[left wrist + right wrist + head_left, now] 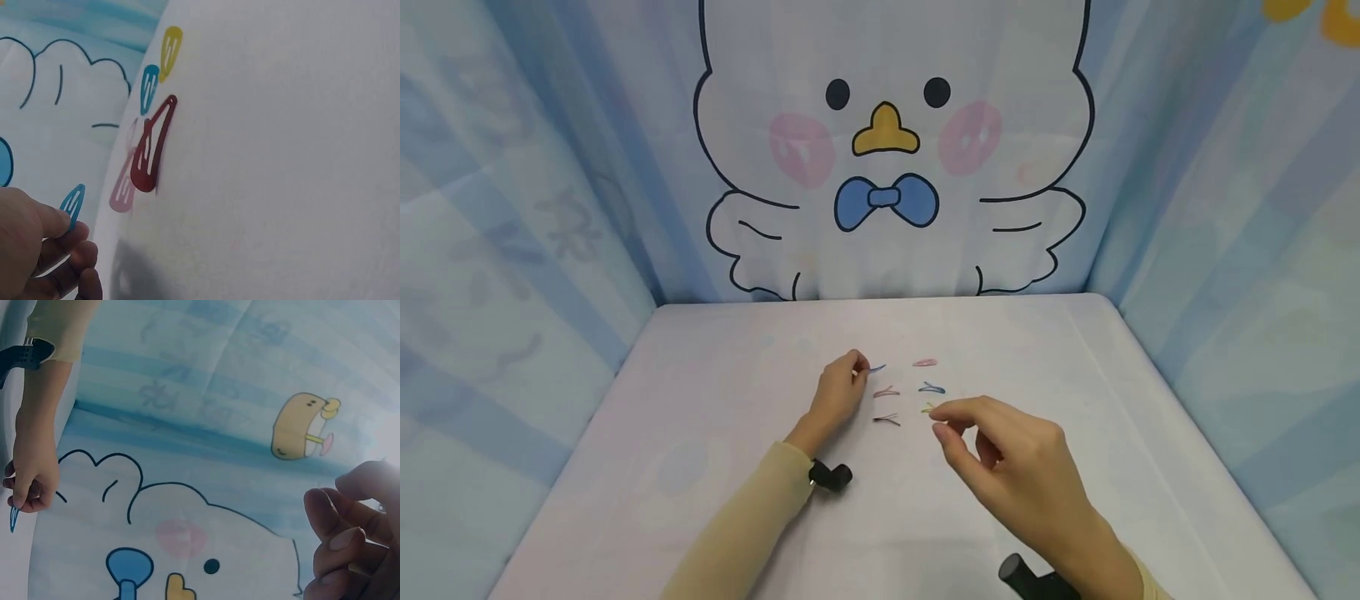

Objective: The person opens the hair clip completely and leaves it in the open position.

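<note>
My left hand point(839, 387) pinches a blue snap hair clip point(73, 205) between thumb and fingers at the far left of the clips. Nearest to it on the white table lie a pink hair clip point(886, 392) and a dark red one point(145, 172). A second column holds a pink clip point(925, 362), a blue clip point(932, 388) and a yellow clip point(170, 50). My right hand point(1018, 462) hovers near the yellow clip with fingers bent. A gap shows between its thumb and index finger, with nothing held there in the right wrist view point(350, 544).
The table point(700, 500) has a light cloth cover. Behind it hangs a curtain point(887, 250) printed with a cartoon bird, and more curtain closes both sides. A dark wrist camera point(831, 477) sits on the left wrist, another point(1033, 579) on the right.
</note>
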The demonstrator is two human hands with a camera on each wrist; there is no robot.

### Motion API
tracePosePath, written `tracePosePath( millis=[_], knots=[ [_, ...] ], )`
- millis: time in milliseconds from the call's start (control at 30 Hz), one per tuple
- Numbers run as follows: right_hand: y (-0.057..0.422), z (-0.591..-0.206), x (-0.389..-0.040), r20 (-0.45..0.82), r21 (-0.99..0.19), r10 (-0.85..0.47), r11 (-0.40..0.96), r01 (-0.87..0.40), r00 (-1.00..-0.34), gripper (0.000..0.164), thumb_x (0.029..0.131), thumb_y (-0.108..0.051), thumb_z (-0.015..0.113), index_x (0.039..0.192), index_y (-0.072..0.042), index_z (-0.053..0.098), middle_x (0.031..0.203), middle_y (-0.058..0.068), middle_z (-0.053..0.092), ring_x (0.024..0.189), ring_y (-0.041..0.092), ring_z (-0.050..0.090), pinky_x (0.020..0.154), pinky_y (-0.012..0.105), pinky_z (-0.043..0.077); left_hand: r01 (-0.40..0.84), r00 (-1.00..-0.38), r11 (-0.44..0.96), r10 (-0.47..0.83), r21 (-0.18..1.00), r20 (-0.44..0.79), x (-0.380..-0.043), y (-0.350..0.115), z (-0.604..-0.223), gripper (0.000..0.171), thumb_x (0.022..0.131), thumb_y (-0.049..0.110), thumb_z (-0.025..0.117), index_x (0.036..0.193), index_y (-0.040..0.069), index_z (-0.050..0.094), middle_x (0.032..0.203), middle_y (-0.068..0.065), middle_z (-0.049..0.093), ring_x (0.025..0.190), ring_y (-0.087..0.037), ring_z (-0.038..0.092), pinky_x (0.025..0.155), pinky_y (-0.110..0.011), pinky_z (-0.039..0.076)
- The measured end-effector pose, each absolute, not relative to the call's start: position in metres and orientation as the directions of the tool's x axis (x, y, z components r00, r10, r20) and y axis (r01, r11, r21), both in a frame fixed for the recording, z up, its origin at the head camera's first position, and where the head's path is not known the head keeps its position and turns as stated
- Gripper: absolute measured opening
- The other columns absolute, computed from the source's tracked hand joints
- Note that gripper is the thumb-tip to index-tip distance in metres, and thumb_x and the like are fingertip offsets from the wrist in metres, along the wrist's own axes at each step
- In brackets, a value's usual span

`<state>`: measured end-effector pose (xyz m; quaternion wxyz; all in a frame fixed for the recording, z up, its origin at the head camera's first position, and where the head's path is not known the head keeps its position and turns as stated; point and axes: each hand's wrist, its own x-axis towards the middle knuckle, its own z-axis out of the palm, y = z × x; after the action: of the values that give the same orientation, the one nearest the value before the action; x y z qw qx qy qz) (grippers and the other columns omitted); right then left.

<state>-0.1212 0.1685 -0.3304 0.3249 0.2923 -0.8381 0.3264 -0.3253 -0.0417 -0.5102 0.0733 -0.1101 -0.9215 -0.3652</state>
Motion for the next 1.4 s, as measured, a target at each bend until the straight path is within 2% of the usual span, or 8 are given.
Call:
tracePosePath(
  millis=[267, 433, 700, 900, 1033, 1133, 1300, 1400],
  knots=[
    [0.171, -0.335, -0.124, 0.741, -0.360, -0.256, 0.629, -0.689, -0.621, 0.011, 0.101, -0.024, 0.065, 0.101, -0.021, 0.076, 0.084, -0.012, 0.070, 0.056, -0.004, 0.037, 0.053, 0.007, 0.032, 0.382, -0.921, 0.621, 0.195, 0.684, 0.338, -0.299, -0.042, -0.486, 0.004, 0.102, 0.009, 0.065, 0.106, 0.011, 0.065, 0.101, -0.004, 0.070, 0.080, -0.013, 0.060, 0.070, -0.027, 0.052],
    [0.171, -0.335, -0.125, 0.733, -0.370, -0.244, 0.640, -0.674, -0.635, 0.008, 0.097, -0.017, 0.069, 0.100, -0.021, 0.076, 0.084, -0.012, 0.069, 0.057, -0.003, 0.037, 0.053, 0.008, 0.032, 0.482, -0.869, 0.557, 0.207, 0.676, 0.449, -0.278, -0.043, -0.461, 0.005, 0.101, 0.008, 0.066, 0.106, 0.009, 0.065, 0.098, -0.004, 0.070, 0.083, -0.014, 0.065, 0.071, -0.027, 0.055],
    [0.172, -0.336, -0.128, 0.734, -0.368, -0.230, 0.657, -0.659, -0.639, 0.007, 0.095, -0.015, 0.071, 0.099, -0.018, 0.075, 0.086, -0.009, 0.069, 0.057, -0.002, 0.038, 0.053, 0.010, 0.033, 0.569, -0.820, 0.459, 0.249, 0.682, 0.516, -0.237, -0.041, -0.417, 0.008, 0.100, 0.008, 0.067, 0.108, 0.011, 0.067, 0.100, 0.000, 0.069, 0.086, -0.011, 0.062, 0.074, -0.027, 0.055],
    [0.172, -0.337, -0.134, 0.741, -0.362, -0.193, 0.692, -0.625, -0.643, 0.026, 0.084, -0.006, 0.082, 0.106, -0.015, 0.074, 0.100, -0.003, 0.070, 0.057, -0.003, 0.039, 0.050, 0.011, 0.033, 0.691, -0.721, 0.380, 0.310, 0.615, 0.619, -0.207, -0.041, -0.391, 0.012, 0.098, 0.005, 0.070, 0.108, 0.011, 0.067, 0.101, 0.000, 0.069, 0.086, -0.010, 0.060, 0.075, -0.029, 0.055],
    [0.172, -0.339, -0.136, 0.729, -0.362, -0.188, 0.711, -0.603, -0.659, 0.036, 0.080, -0.010, 0.088, 0.112, -0.016, 0.073, 0.108, -0.003, 0.068, 0.057, -0.005, 0.038, 0.048, 0.010, 0.032, 0.763, -0.646, 0.323, 0.352, 0.560, 0.677, -0.190, -0.041, -0.379, 0.014, 0.096, 0.002, 0.071, 0.107, 0.010, 0.066, 0.101, 0.000, 0.069, 0.085, -0.010, 0.060, 0.075, -0.024, 0.054],
    [0.172, -0.341, -0.136, 0.717, -0.369, -0.194, 0.709, -0.601, -0.670, 0.038, 0.078, -0.012, 0.090, 0.111, -0.017, 0.073, 0.104, -0.006, 0.070, 0.057, -0.005, 0.038, 0.048, 0.010, 0.031, 0.803, -0.596, 0.286, 0.374, 0.523, 0.710, -0.180, -0.041, -0.371, 0.015, 0.096, 0.000, 0.069, 0.107, 0.011, 0.065, 0.101, 0.000, 0.068, 0.087, -0.011, 0.060, 0.076, -0.024, 0.054],
    [0.171, -0.341, -0.134, 0.733, -0.360, -0.197, 0.699, -0.617, -0.651, 0.031, 0.077, -0.010, 0.090, 0.103, -0.017, 0.074, 0.094, -0.009, 0.072, 0.058, -0.003, 0.039, 0.050, 0.009, 0.030, 0.836, -0.549, 0.250, 0.387, 0.488, 0.741, -0.167, -0.041, -0.362, 0.017, 0.097, -0.002, 0.068, 0.106, 0.012, 0.065, 0.101, 0.001, 0.068, 0.091, -0.012, 0.061, 0.079, -0.024, 0.055],
    [0.170, -0.340, -0.130, 0.741, -0.382, -0.183, 0.676, -0.630, -0.646, 0.019, 0.086, -0.024, 0.086, 0.098, -0.017, 0.074, 0.090, -0.008, 0.071, 0.059, -0.001, 0.040, 0.050, 0.010, 0.030, 0.840, -0.542, 0.237, 0.372, 0.488, 0.753, -0.160, -0.041, -0.357, 0.020, 0.095, -0.004, 0.069, 0.106, 0.012, 0.065, 0.101, 0.001, 0.067, 0.092, -0.012, 0.062, 0.080, -0.023, 0.055]
  ],
)
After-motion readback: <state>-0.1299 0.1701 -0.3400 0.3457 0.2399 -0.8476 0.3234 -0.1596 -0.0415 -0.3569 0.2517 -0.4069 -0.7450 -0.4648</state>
